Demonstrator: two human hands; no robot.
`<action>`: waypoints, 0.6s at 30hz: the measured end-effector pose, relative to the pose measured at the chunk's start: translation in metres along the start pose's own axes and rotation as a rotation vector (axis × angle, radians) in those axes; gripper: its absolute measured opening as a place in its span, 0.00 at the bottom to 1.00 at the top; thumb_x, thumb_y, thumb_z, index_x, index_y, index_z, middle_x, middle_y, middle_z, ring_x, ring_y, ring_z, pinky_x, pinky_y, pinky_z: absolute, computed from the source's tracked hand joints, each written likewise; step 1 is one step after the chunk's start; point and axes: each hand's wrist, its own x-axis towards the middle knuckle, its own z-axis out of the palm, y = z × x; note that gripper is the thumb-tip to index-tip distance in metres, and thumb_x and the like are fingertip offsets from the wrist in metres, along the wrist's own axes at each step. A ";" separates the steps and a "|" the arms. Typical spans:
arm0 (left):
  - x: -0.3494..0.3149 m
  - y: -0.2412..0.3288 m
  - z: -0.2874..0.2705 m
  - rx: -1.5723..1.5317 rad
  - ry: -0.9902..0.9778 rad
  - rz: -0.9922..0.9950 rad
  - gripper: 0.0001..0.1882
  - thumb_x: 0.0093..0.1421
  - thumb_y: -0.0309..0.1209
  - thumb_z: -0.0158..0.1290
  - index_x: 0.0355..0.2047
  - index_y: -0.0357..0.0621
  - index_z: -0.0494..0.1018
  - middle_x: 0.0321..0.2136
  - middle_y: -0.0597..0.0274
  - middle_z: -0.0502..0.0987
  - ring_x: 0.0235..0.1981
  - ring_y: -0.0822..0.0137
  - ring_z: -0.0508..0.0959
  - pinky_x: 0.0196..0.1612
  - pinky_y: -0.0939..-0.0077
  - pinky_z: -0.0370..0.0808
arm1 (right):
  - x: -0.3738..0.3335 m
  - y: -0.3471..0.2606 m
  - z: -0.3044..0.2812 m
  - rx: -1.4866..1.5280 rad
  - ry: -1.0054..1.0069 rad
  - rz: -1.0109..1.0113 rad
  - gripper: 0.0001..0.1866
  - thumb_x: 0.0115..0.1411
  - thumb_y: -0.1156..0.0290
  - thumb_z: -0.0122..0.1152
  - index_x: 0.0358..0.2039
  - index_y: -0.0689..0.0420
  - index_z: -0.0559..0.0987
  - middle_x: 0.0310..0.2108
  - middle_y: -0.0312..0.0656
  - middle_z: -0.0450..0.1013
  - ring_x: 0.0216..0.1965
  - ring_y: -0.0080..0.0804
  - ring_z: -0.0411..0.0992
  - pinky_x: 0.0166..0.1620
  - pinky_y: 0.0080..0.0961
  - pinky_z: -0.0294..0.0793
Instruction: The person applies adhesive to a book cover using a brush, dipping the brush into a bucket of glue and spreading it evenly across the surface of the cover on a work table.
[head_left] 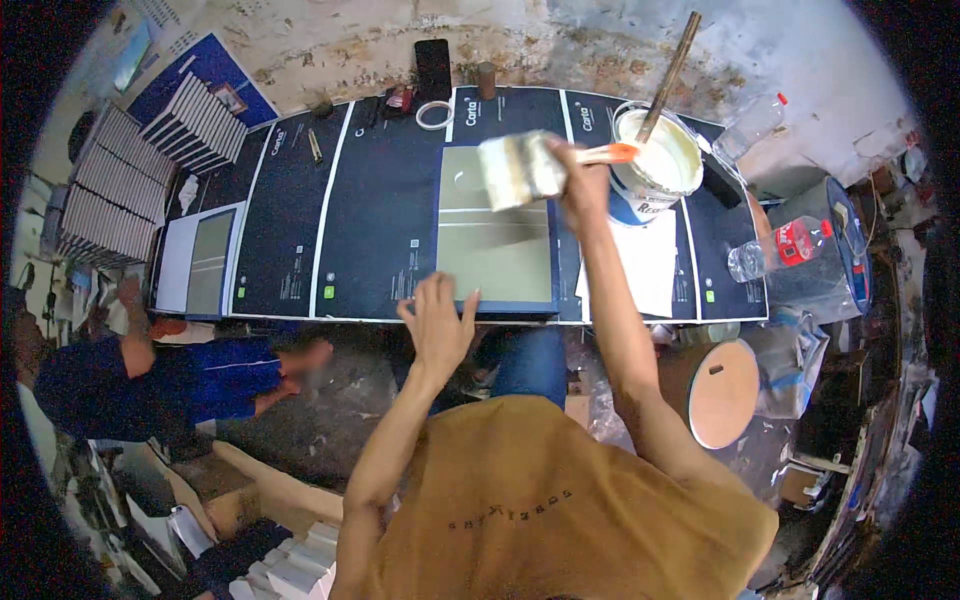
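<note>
In front of me lies a dark blue sheet bearing grey-green board panels (500,268), with pale lines across between them. My left hand (440,318) is at the near left edge of the panels, fingers spread and holding nothing. My right hand (585,185) grips a wide paintbrush (517,170) with an orange handle end, held above the far part of the panels. Its broad head is coated in cream-white and a little blurred. Just right of that hand stands a bucket (655,165) of creamy white liquid, with a wooden stick (672,75) leaning in it.
White paper (640,270) lies under the bucket. Plastic bottles (785,250) stand and lie at right. Along the back are a tape roll (434,115) and a phone (433,70). Stacked covers (115,190) fill the left end; another person (110,385) sits nearby. A round-topped drum (723,395) stands lower right.
</note>
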 end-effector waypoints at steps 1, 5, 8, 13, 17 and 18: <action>-0.007 -0.007 0.010 0.012 -0.085 0.003 0.26 0.64 0.45 0.50 0.53 0.37 0.67 0.55 0.51 0.66 0.59 0.51 0.63 0.56 0.42 0.55 | -0.015 0.015 0.018 0.020 0.002 0.063 0.11 0.52 0.69 0.70 0.31 0.63 0.82 0.32 0.37 0.77 0.31 0.23 0.73 0.34 0.23 0.72; -0.022 -0.030 0.042 0.074 0.073 0.048 0.22 0.65 0.43 0.49 0.54 0.42 0.70 0.55 0.55 0.69 0.59 0.54 0.64 0.54 0.48 0.56 | -0.019 0.039 0.035 -0.162 0.093 -0.090 0.10 0.53 0.72 0.69 0.31 0.65 0.80 0.28 0.38 0.77 0.28 0.25 0.74 0.33 0.24 0.74; -0.025 -0.029 0.052 0.056 0.112 0.017 0.21 0.64 0.41 0.49 0.53 0.44 0.70 0.55 0.58 0.69 0.59 0.56 0.64 0.54 0.48 0.54 | -0.024 0.023 0.036 -0.736 0.094 -0.278 0.17 0.52 0.60 0.67 0.23 0.65 0.80 0.20 0.48 0.76 0.23 0.33 0.77 0.31 0.31 0.75; -0.025 -0.028 0.051 0.048 0.106 -0.036 0.21 0.63 0.40 0.50 0.54 0.45 0.70 0.56 0.60 0.69 0.60 0.56 0.63 0.56 0.48 0.52 | -0.012 -0.006 -0.047 -0.986 0.215 -0.351 0.20 0.50 0.56 0.69 0.20 0.63 0.79 0.17 0.47 0.76 0.19 0.36 0.75 0.28 0.33 0.73; -0.030 -0.051 0.067 -0.115 0.164 -0.009 0.20 0.63 0.39 0.50 0.54 0.46 0.70 0.57 0.60 0.69 0.61 0.57 0.63 0.56 0.49 0.53 | -0.061 -0.026 -0.043 -0.302 0.357 -0.241 0.12 0.54 0.65 0.68 0.27 0.63 0.79 0.23 0.41 0.76 0.24 0.26 0.72 0.32 0.26 0.72; -0.030 -0.060 0.074 -0.160 0.189 0.047 0.20 0.63 0.38 0.51 0.53 0.46 0.71 0.57 0.60 0.69 0.61 0.57 0.63 0.57 0.50 0.53 | -0.073 -0.021 -0.037 -0.300 0.320 -0.299 0.10 0.54 0.68 0.67 0.29 0.62 0.79 0.25 0.42 0.76 0.25 0.27 0.72 0.33 0.25 0.72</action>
